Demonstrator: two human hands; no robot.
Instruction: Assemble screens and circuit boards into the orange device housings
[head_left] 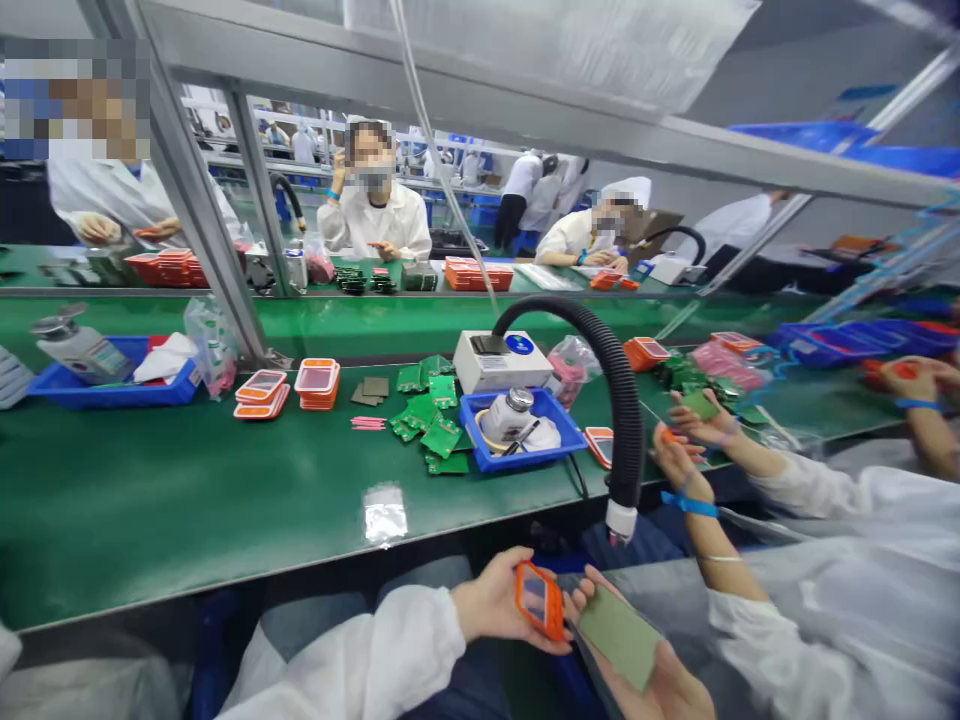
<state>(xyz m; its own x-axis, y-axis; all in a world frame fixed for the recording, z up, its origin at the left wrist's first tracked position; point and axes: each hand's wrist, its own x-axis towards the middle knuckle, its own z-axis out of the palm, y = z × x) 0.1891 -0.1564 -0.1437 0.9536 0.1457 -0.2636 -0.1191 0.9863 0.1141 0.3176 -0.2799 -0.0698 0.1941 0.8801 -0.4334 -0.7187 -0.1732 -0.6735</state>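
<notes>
My left hand point(495, 602) is closed around an orange plastic case point(531, 597) with a clear window, held below the bench edge. Close beside it, my right hand point(675, 690) grips a flat grey-green rectangular panel point(621, 636), thumb at its lower right and fingertips at its upper left. The panel lies tilted across the palm, and the two hands almost meet. Above them hangs the white nozzle point(621, 521) of a black flexible hose point(619, 400).
A blue tray point(517, 455) on the green bench point(225, 510) holds a bottle. Near it lie green circuit boards point(441, 432), grey panels point(373, 389), pink strips point(368, 423) and orange frames point(318, 383). At right, a co-worker's hands point(694, 440) work close by.
</notes>
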